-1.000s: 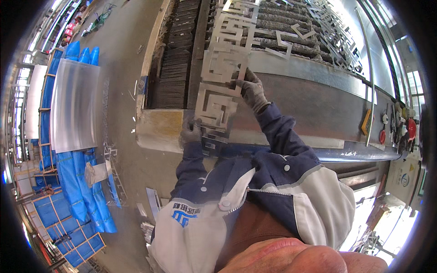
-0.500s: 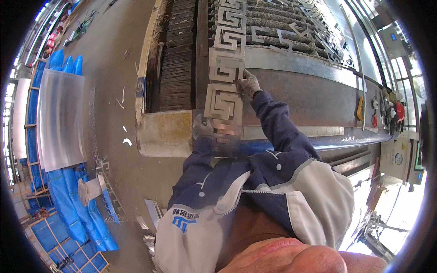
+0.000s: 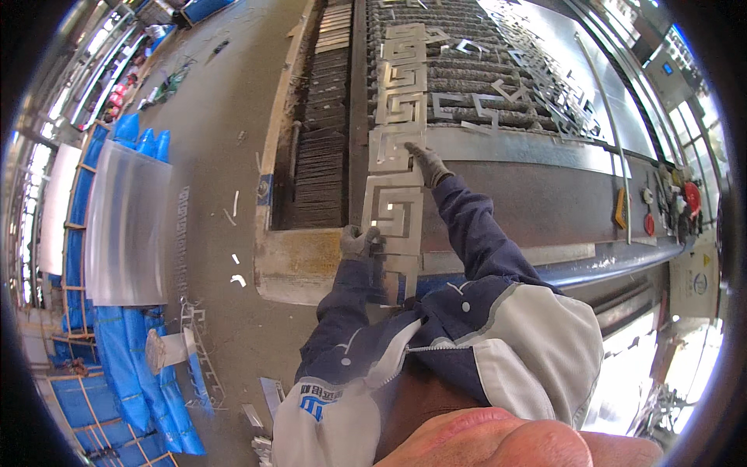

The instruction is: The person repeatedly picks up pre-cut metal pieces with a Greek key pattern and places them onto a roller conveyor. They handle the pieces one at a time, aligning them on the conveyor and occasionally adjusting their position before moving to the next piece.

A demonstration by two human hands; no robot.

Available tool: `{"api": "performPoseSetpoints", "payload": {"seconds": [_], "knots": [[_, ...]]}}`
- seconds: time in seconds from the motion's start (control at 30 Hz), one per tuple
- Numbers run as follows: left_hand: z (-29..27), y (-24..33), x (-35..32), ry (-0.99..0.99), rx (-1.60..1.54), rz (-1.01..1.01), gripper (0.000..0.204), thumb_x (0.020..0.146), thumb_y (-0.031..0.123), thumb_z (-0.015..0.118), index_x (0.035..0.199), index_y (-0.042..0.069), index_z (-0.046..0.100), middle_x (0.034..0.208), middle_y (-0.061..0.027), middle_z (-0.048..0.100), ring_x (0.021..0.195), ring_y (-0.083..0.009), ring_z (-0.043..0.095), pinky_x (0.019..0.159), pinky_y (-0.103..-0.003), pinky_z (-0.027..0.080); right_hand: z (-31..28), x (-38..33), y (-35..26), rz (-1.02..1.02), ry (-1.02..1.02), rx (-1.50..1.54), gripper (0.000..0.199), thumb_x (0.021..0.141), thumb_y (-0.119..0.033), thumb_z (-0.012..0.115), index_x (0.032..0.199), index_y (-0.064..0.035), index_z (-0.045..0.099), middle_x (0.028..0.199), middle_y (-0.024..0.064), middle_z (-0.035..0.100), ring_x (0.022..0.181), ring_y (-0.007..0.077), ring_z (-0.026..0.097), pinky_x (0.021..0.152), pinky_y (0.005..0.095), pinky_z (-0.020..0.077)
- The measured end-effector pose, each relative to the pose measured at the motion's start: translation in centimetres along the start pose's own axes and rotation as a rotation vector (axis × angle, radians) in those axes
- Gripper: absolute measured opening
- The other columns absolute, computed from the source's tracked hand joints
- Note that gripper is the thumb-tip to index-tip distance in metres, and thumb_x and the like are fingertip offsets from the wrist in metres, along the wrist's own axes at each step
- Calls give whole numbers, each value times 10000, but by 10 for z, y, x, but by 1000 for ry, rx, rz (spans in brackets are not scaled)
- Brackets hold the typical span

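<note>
A long silvery metal strip (image 3: pixel 395 187), cut through in a Greek-key pattern, stretches away from my chest over the slatted cutting bed. My left hand (image 3: pixel 360 243), in a grey work glove, grips its left edge near the close end. Farther along, my right hand (image 3: pixel 428 163), gloved the same way, holds the right edge, thumb and fingers at the rim. The strip's near end hangs close to my jacket, and its far end lies over the slats (image 3: pixel 467 78).
Loose hook-shaped metal offcuts (image 3: pixel 498 97) lie on the slats at right. A dark metal plate (image 3: pixel 513 194) covers the bed's near side. Tools with red and yellow handles (image 3: pixel 648 222) hang at far right. Blue-wrapped bundles (image 3: pixel 128 366) and a clear sheet (image 3: pixel 128 233) stand left.
The view has shifted, so the bed sits lower and farther right in it. The strip's far end now shows. Both hands keep their hold on the strip.
</note>
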State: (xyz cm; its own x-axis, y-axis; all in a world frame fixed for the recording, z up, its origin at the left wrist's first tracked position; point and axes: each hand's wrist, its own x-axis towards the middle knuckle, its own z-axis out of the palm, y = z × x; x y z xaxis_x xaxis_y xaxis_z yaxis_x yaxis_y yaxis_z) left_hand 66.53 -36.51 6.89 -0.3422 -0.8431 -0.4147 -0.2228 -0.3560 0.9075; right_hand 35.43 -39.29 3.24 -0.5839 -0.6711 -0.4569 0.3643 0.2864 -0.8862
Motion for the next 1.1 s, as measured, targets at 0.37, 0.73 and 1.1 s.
{"api": "performPoseSetpoints", "payload": {"seconds": [0.37, 0.73, 1.1], "knots": [[-38, 107, -67, 381, 196, 524, 331, 818, 228, 839, 940, -11, 646, 834, -123, 687, 763, -190, 672, 688, -339, 553, 40, -66, -85, -773, -280, 278, 299, 936, -198, 708, 1173, -23, 659, 1014, 67, 676, 879, 180, 653, 741, 317, 532], [-185, -48, -154, 539, 126, 382, 471, 943, 112, 683, 1377, 30, 520, 830, -114, 716, 646, -140, 669, 609, -322, 565, 118, -192, 19, -93, -561, 290, 334, 928, -144, 693, 1221, -4, 618, 1154, 94, 692, 1031, 204, 671, 932, 374, 551], [-314, -46, -90, 226, 252, 357, 354, 938, 326, 636, 1145, 43, 684, 813, -113, 727, 635, -208, 708, 690, -388, 570, 231, -163, 23, -297, -418, 88, 447, 1010, -240, 589, 1373, 16, 535, 1254, 171, 639, 1132, 281, 642, 964, 448, 559]]}}
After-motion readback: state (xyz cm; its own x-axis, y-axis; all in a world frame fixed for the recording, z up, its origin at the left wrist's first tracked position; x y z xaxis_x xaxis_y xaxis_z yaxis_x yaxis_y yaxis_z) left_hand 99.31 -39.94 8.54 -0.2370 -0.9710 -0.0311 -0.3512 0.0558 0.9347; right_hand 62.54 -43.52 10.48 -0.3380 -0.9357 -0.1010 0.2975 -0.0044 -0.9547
